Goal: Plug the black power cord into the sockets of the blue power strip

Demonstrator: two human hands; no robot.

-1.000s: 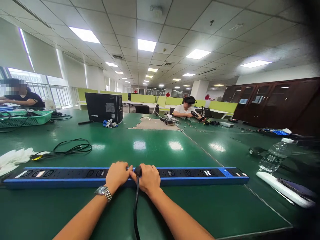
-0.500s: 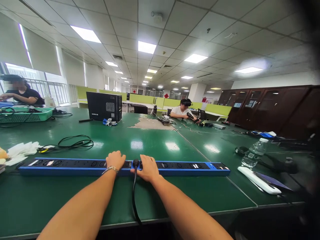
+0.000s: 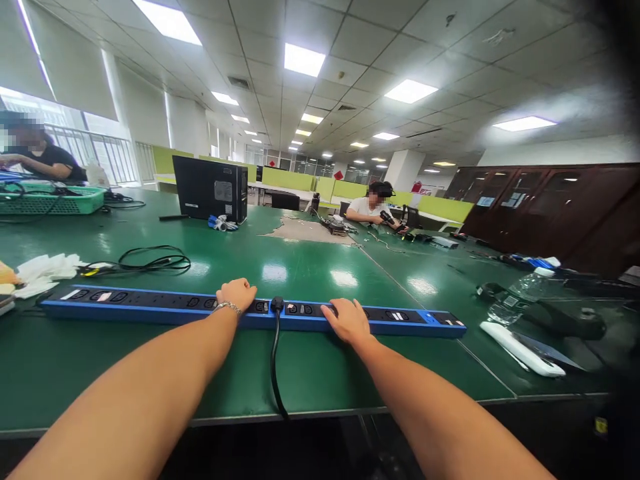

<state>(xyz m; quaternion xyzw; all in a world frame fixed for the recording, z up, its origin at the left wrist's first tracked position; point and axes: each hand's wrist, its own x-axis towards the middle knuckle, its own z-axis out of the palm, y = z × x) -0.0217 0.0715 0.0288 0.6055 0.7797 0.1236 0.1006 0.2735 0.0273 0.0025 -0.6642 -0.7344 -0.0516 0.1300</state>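
Note:
A long blue-and-black power strip (image 3: 165, 307) lies across the green table in front of me, its sockets facing up. Near its middle a black plug (image 3: 277, 305) sits in a socket, and the plug's thick black cable (image 3: 274, 360) runs down over the table's front edge. My left hand (image 3: 236, 295), with a bracelet at the wrist, is closed over the strip left of the plug. On the other side, my right hand (image 3: 350, 320) grips the strip, thumb toward the plug and fingers over the far side. Its fingertips are partly hidden.
Behind the strip lie a coiled black cable (image 3: 155, 259) and white tissues (image 3: 47, 273). A computer tower (image 3: 207, 190) and green basket (image 3: 75, 202) stand farther back. To the right are a water bottle (image 3: 520, 297) and white device (image 3: 520, 350). Two people sit at the table.
My right hand has left the plug and moved right along the strip. My left hand stays on the strip. The view has tilted down slightly.

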